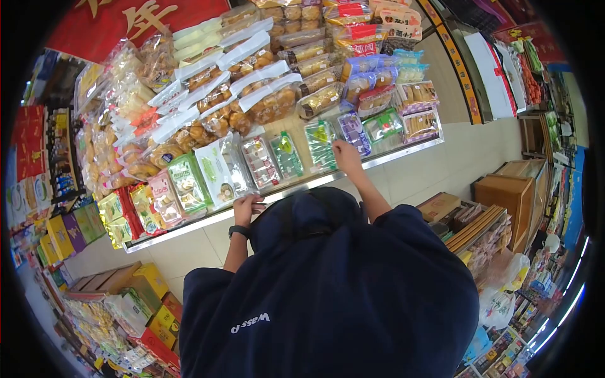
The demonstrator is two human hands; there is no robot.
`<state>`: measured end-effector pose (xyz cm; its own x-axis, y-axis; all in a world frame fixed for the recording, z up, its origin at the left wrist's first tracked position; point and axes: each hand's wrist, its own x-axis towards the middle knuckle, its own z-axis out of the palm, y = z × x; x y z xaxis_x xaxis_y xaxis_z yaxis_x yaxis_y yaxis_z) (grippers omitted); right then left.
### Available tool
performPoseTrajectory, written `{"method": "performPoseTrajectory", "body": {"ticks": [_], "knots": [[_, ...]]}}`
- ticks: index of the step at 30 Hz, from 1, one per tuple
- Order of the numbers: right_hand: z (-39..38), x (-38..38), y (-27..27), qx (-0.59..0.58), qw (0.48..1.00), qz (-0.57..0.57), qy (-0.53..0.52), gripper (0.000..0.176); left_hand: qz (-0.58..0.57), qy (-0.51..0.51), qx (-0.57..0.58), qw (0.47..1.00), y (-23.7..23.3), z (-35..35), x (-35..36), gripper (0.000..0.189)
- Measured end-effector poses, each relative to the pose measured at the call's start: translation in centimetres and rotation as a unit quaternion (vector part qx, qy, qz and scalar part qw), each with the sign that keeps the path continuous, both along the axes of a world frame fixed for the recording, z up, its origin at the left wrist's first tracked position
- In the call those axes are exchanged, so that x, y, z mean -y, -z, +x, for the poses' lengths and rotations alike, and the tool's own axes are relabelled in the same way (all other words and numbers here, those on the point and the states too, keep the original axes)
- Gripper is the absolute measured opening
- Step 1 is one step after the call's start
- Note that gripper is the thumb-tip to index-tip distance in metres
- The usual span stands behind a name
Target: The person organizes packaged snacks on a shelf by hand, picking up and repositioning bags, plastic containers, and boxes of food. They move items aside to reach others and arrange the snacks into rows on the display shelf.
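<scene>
My right hand [348,157] is closed, its curled fingers at the right edge of a clear packet with a green label [320,143]. A purple packet [354,133] lies just to the right of these fingers. At the metal front edge of the display table [290,188], my left hand [248,209] rests with its fingers apart and nothing in it, a dark watch on the wrist. A white-and-green packet [217,171] is nearest to it. Between the hands lie a red-and-white packet [260,162] and another green packet [287,154].
Rows of bagged pastries [271,101] cover the table behind the front packets. A red banner [132,25] is at the back left. Wooden cabinets [504,200] stand at the right, yellow boxes [150,280] at the lower left. Pale floor tiles show along the table's front.
</scene>
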<state>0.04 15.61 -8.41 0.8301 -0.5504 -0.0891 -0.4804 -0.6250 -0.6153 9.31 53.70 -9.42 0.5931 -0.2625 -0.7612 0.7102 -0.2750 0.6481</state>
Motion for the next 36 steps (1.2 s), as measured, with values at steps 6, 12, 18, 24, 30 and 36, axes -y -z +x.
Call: {"method": "performPoseTrajectory", "body": {"ticks": [6, 12, 18, 24, 30, 36], "knots": [[-0.3, 1.9, -0.8, -0.114, 0.988, -0.098, 0.023, 0.011, 0.007, -0.004, 0.000, 1.000, 0.3, -0.1, -0.1, 0.030], [0.6, -1.4, -2.3, -0.098, 0.983, -0.157, -0.008, 0.037, 0.003, 0.004, 0.003, 1.000, 0.5, -0.1, -0.2, 0.030], [1.2, -5.3, -1.6, 0.007, 0.979, -0.186, -0.085, 0.039, -0.005, -0.004, -0.002, 1.000, 0.0, 0.0, -0.1, 0.029], [6.2, -8.9, 0.4, -0.154, 0.978, -0.014, -0.142, 0.029, -0.016, -0.011, -0.005, 1.000, -0.1, 0.0, -0.1, 0.028], [7.8, -8.1, 5.3, -0.168, 0.980, 0.050, -0.099, 0.021, -0.001, -0.001, 0.002, 1.000, 0.1, -0.1, 0.0, 0.029], [6.0, -6.0, 1.3, -0.080, 0.993, 0.017, -0.083, 0.014, -0.013, -0.007, 0.002, 1.000, 0.5, -0.2, -0.2, 0.029]]}}
